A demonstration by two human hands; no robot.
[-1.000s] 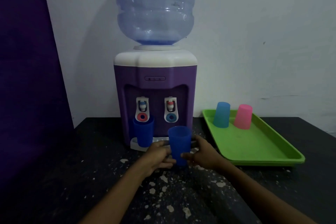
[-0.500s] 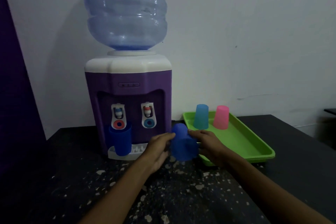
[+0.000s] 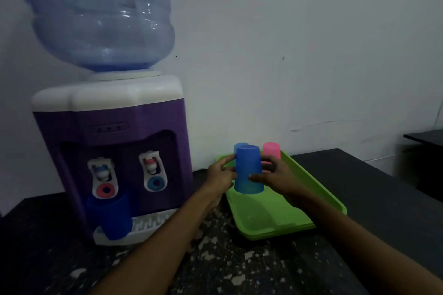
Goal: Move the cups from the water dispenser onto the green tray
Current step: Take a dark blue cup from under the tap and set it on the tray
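Observation:
Both hands hold a dark blue cup [image 3: 248, 170] upside down, its rim at or just above the floor of the green tray [image 3: 275, 215]. My left hand [image 3: 219, 175] grips its left side and my right hand [image 3: 275, 175] its right side. Behind it on the tray stand a light blue cup [image 3: 240, 145] and a pink cup [image 3: 272, 149], both inverted and partly hidden. Another dark blue cup [image 3: 110, 217] stands upright on the drip grate of the purple water dispenser [image 3: 115, 151], under the left tap.
A large water bottle [image 3: 96, 14] tops the dispenser. The dark speckled counter [image 3: 227, 266] runs to a white wall behind. A second dark surface [image 3: 426, 139] sits at the far right, beyond a gap.
The blue cup has gone from upright in front of the dispenser, through a tilt, to upside down over the tray on the right. Both hands travelled with it. My view turned right.

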